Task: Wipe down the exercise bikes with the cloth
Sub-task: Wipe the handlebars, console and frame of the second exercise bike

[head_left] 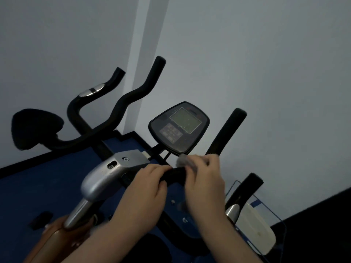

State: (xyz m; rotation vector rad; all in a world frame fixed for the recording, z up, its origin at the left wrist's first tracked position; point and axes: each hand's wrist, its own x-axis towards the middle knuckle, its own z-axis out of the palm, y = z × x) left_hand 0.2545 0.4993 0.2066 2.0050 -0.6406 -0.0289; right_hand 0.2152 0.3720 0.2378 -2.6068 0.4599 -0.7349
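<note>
An exercise bike fills the lower middle of the head view, with a dark console (179, 127) and a black handlebar crossbar (175, 174) below it. My left hand (147, 185) grips the crossbar just left of centre. My right hand (204, 179) is closed around a small grey cloth (183, 160), which pokes out above the fingers and presses against the crossbar beside my left hand. A black right handle (228, 131) rises behind my right hand.
A second bike stands to the left, with curved black handlebars (131, 97) and a black saddle (35, 128). A silver stem housing (106, 175) sits left of my hands. White walls meet at a corner behind. Blue floor lies below; a white object (254, 228) sits lower right.
</note>
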